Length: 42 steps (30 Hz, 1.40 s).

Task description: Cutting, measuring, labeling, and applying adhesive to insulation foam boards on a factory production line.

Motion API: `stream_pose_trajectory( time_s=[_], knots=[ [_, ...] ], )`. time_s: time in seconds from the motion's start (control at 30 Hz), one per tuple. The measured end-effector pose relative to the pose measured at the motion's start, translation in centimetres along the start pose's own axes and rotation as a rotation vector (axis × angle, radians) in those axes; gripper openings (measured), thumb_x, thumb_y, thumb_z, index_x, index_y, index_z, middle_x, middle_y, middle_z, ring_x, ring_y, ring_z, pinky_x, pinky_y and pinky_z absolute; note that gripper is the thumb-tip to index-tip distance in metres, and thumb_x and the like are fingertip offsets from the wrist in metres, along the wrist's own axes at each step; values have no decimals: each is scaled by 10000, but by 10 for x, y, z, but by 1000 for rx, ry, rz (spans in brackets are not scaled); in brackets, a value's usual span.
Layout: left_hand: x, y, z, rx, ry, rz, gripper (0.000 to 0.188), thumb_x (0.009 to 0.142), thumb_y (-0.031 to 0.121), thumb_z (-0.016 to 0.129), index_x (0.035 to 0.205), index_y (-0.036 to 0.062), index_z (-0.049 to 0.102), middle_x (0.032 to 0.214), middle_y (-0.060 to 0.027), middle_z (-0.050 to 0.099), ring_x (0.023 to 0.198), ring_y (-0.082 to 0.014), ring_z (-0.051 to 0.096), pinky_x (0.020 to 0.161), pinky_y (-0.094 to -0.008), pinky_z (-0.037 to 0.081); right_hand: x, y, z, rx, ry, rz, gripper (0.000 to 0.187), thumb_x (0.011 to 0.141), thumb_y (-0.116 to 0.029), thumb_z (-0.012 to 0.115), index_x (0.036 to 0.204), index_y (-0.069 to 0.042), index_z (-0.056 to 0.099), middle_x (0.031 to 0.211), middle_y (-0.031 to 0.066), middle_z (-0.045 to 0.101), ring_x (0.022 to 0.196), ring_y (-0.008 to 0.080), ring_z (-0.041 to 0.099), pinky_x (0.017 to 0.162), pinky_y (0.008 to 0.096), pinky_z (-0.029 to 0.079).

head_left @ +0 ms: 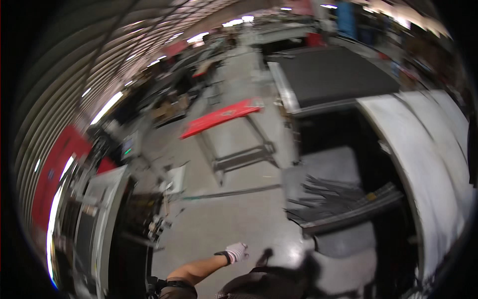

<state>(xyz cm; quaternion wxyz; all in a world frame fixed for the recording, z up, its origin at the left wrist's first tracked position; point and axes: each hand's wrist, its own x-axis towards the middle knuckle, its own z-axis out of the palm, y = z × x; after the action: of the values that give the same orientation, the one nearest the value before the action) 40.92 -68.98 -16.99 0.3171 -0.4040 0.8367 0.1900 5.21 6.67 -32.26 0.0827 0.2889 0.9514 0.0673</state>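
My left hand (237, 252) reaches in from the lower edge, wearing a pale glove with a dark band at the wrist. Its fingers look curled in, somewhat blurred, and nothing shows in them. Grey floor (214, 224) lies beneath it, and it touches no object that I can see. My right hand is out of the picture. Ahead of me stands a table with a red top (221, 118) and grey metal legs. To the right, a dark tray (358, 209) bears several thin dark strips.
A large machine with a dark flat top (333, 74) and a white side cover (423, 164) fills the right. Machinery with a pale panel (107, 199) stands at the left. A dark strip (234, 192) crosses the floor. Cardboard boxes (169, 108) lie farther off at the left.
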Motion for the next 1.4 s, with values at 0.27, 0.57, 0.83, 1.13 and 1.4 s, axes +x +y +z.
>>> stream_pose_trajectory(
  time_s=[0.27, 0.57, 0.83, 1.13, 1.4],
  knots=[
    [-42, -162, 71, -623, 94, 101, 402, 908, 360, 563, 1118, 20, 614, 1093, -194, 637, 1032, -330, 596, 880, -414, 470, -267, -320, 107, 211, -596, -1225, 418, 926, -421, 508, 972, -48, 691, 898, 122, 706, 831, 281, 660, 710, 377, 525],
    [6, -328, 94, -860, 306, 29, 465, 874, 354, 555, 1179, 6, 592, 1112, -225, 636, 1054, -371, 601, 916, -431, 471, -758, -586, -90, 256, -1275, -1635, 281, 972, -287, 491, 853, -66, 619, 724, 33, 595, 627, 125, 533, 560, 297, 436],
    [120, -503, -103, -930, 306, 113, 477, 875, 371, 549, 1189, 14, 580, 1087, -219, 637, 1064, -369, 595, 948, -422, 450, -723, -746, 99, -212, -1170, -1549, 402, 927, -454, 496, 886, -86, 653, 789, 98, 664, 705, 236, 614, 586, 354, 488],
    [172, -771, -77, -1101, 436, -482, 360, 902, 379, 561, 1091, 90, 664, 1056, -164, 680, 983, -348, 638, 879, -426, 496, -1102, -991, -35, -84, -1121, -1527, 279, 902, -247, 613, 901, 16, 703, 765, 99, 692, 734, 173, 651, 703, 315, 524],
    [239, -890, -53, -1463, -42, -876, 502, 944, 434, 513, 1135, -12, 641, 1181, -185, 644, 1061, -285, 618, 901, -415, 505, -1313, -1260, -179, 96, -374, -2373, 257, 901, -245, 589, 1111, -113, 654, 1072, 191, 656, 924, 320, 645, 816, 377, 520]
  ],
)
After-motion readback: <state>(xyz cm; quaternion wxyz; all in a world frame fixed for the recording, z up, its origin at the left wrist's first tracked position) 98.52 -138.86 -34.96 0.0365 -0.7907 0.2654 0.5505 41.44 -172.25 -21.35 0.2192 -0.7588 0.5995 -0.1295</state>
